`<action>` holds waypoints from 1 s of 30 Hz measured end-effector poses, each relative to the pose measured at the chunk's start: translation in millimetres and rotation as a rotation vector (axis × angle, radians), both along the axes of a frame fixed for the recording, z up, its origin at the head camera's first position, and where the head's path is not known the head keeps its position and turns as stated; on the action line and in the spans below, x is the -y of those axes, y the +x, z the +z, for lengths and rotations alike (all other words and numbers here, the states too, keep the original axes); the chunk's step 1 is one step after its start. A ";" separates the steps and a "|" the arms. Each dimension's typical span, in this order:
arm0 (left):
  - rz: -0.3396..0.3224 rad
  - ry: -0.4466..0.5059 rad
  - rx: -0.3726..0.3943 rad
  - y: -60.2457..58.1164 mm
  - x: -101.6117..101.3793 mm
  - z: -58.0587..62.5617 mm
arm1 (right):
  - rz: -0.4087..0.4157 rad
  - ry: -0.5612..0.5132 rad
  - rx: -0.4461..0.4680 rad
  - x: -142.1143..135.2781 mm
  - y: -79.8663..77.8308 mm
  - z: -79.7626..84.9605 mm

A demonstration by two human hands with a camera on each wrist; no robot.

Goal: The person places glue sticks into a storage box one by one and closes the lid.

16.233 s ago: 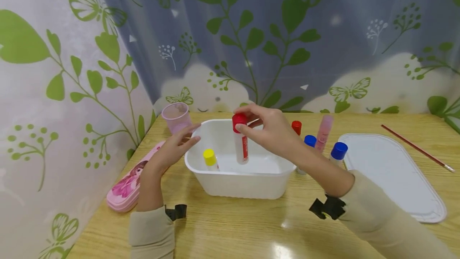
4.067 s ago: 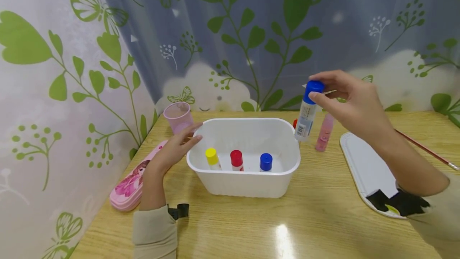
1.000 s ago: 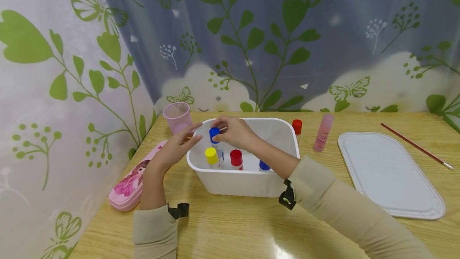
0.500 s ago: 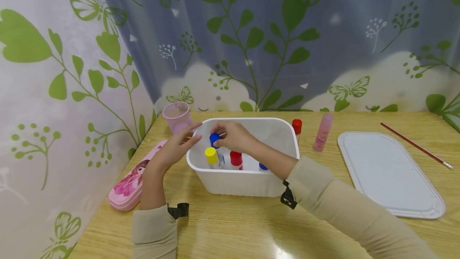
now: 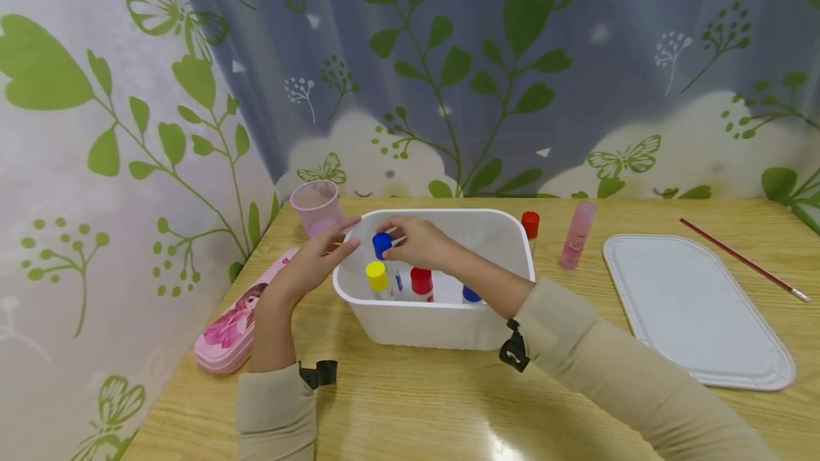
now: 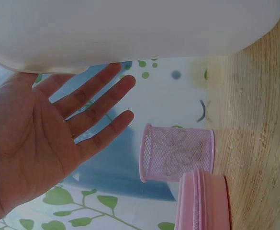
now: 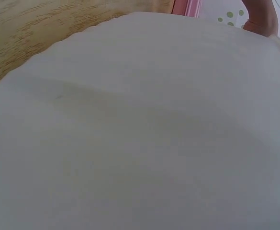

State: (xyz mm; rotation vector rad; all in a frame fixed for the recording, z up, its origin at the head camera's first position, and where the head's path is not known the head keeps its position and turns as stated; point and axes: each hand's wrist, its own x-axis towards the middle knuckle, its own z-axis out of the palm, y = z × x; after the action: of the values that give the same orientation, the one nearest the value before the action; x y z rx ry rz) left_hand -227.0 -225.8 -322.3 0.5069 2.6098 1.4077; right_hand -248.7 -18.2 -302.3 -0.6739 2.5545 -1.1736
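Note:
A white plastic tub stands on the table. My right hand reaches inside and pinches the blue cap of a glue stick, upright near the tub's left wall. Just in front of it stands a yellow-capped glue stick. To the right are a red-capped glue stick and another blue-capped one, partly hidden by my right wrist. My left hand rests at the tub's left rim with fingers spread and straight; the left wrist view shows its palm. The tub's wall fills most of the right wrist view.
Left of the tub are a pink mesh cup and a pink pencil case. Beyond its right side stand a red-capped stick and a pink tube. A white lid and a red pencil lie farther right.
Since the earliest frame, the red-capped stick and two blue-capped ones have come into the tub. My right hand carried the second blue one leftward, behind the yellow. My left hand has stayed.

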 end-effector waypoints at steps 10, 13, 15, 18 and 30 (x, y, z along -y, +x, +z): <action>0.008 -0.028 -0.017 0.1 -0.3 0.6 | 0.012 -0.076 0.019 -13.1 2.1 13.6; 0.013 -0.034 -0.018 0.3 0.1 0.5 | 0.016 -0.128 -0.006 -25.7 3.5 19.8; 0.014 -0.036 -0.023 0.3 0.3 0.2 | 0.010 -0.160 -0.020 -36.9 4.9 23.7; 0.013 -0.035 -0.029 -0.2 -0.3 -0.2 | -0.028 -0.196 -0.042 -58.2 8.6 30.2; 0.018 -0.034 -0.018 0.2 1.2 -1.8 | -0.234 -0.287 -0.144 -149.3 29.5 42.6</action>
State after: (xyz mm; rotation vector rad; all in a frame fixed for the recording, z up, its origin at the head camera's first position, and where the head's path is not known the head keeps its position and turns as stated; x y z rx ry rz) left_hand -226.8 -226.9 -324.1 0.4945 2.6542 1.3672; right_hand -219.2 131.2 -259.8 -0.5463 2.6663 -1.6479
